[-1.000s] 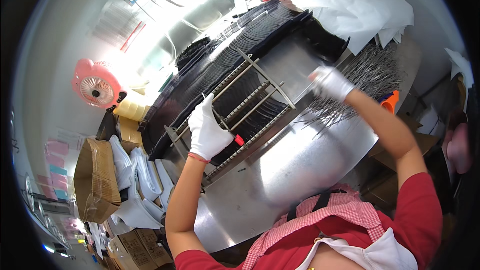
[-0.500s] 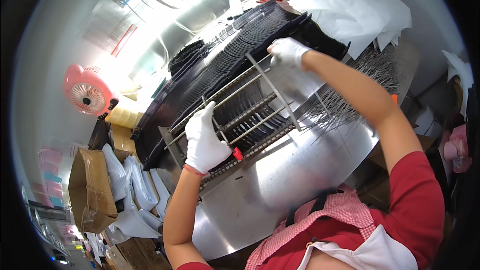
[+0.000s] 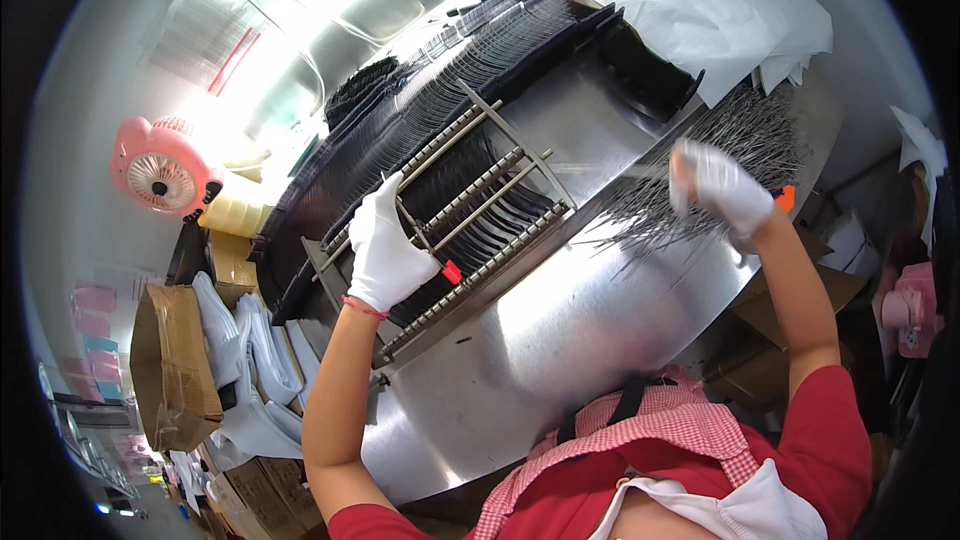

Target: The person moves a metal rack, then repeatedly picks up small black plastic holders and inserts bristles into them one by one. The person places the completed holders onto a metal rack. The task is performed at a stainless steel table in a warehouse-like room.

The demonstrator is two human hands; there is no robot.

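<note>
My left hand [image 3: 385, 255], in a white glove, is closed on the frame of a metal rack [image 3: 490, 175] with slotted bars. Dark curved strips [image 3: 490, 230] stand in a row inside the rack. A small red piece [image 3: 452, 272] sits by my left fingertips. My right hand [image 3: 730, 188], also gloved, hovers over a heap of thin grey wires [image 3: 650, 205]; its fingers are smeared by motion. A faint pale streak runs between it and the rack, too blurred to name.
Behind the rack lies a long row of dark curved pieces [image 3: 440, 110], with one black curved piece [image 3: 645, 70] to its right. White sheets [image 3: 710, 5] cover the far right. A pink fan [image 3: 160, 175] and an open cardboard box [image 3: 175, 365] are at left. The metal tabletop [image 3: 510, 370] curves nearest me.
My right hand has left the rack's right end and moved right and nearer, over the wires. The rack's right end has shifted slightly left. My left hand stays on the rack.
</note>
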